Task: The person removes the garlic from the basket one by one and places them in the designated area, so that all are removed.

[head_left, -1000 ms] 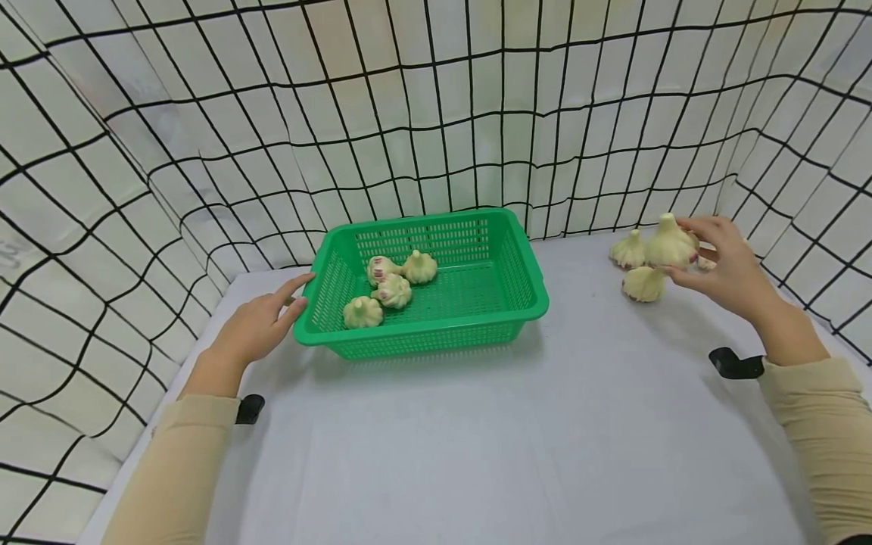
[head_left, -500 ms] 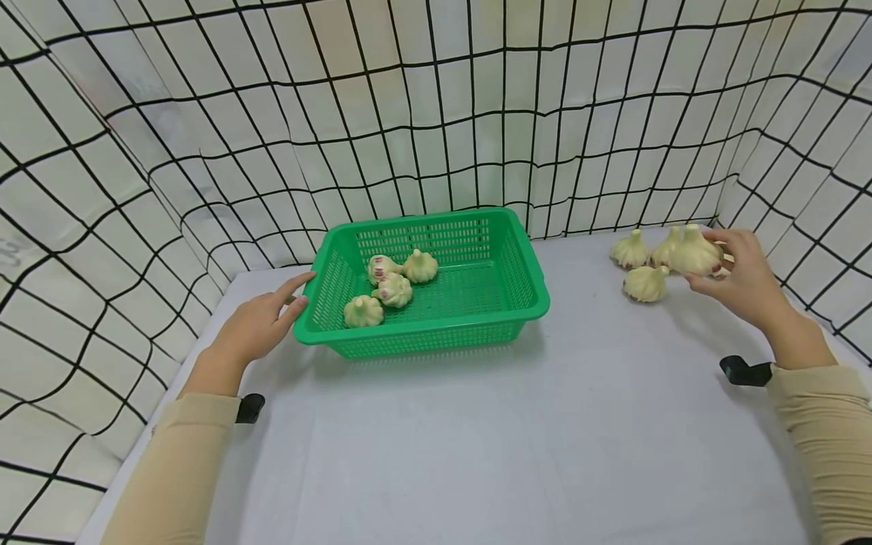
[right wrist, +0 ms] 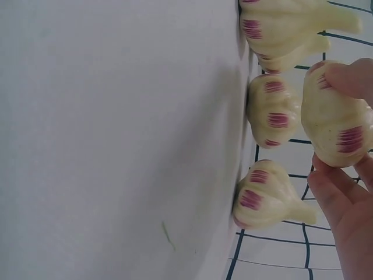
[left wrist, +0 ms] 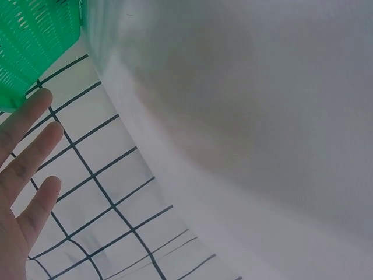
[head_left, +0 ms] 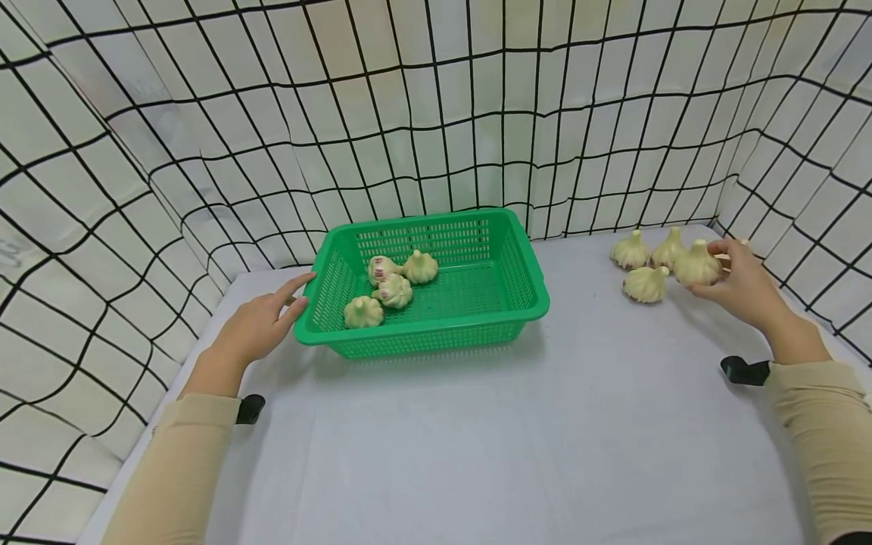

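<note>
My right hand holds a garlic bulb at the right of the table. In the right wrist view, thumb and fingers pinch this bulb from opposite sides, its stem end hidden. Close beside it stand several pale bulbs with purple streaks, among them a garlic bulb lying tilted and an upright bulb. My left hand has its fingers extended, the fingertips at the left rim of a green plastic basket. Several garlic bulbs lie in the basket's left half.
A white cloth covers the table. Black netting over white sheeting rises behind the table and along both sides, close to the right-hand bulbs. Black wrist mounts jut from the sleeves.
My right hand has moved right and then lower with its garlic bulb, leaving more of the bulbs behind it in sight. The left hand and the basket have stayed put.
</note>
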A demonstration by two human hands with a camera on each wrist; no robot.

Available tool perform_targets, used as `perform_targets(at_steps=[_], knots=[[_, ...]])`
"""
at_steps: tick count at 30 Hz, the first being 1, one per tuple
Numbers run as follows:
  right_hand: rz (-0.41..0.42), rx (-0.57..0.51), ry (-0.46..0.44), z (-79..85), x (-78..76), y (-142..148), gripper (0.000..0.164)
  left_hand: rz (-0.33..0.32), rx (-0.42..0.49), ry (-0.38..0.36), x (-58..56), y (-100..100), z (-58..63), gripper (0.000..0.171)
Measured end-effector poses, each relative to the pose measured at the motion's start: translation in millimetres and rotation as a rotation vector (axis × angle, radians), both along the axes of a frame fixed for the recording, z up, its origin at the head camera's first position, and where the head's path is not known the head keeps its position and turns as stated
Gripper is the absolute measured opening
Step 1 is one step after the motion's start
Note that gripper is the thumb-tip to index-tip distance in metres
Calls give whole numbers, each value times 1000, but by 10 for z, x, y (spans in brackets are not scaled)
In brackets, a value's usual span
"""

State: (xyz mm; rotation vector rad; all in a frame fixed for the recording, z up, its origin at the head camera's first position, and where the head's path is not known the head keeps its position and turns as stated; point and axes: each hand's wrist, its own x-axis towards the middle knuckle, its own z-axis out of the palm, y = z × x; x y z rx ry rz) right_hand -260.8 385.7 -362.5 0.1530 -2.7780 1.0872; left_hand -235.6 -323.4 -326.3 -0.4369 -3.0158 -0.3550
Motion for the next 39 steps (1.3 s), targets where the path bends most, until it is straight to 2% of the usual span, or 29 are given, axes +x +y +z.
perform_targets(at_steps=[15, 24, 39], knots=[[48, 48, -72, -96, -101, 30, 76, 7, -3, -4, -20, -8, -23, 62], [43, 94, -114, -111, -134, 64, 79, 9, 4, -7, -11, -2, -10, 62], [50, 87, -162, -102, -130, 88, 86, 6, 5, -3, 8, 9, 5, 62]])
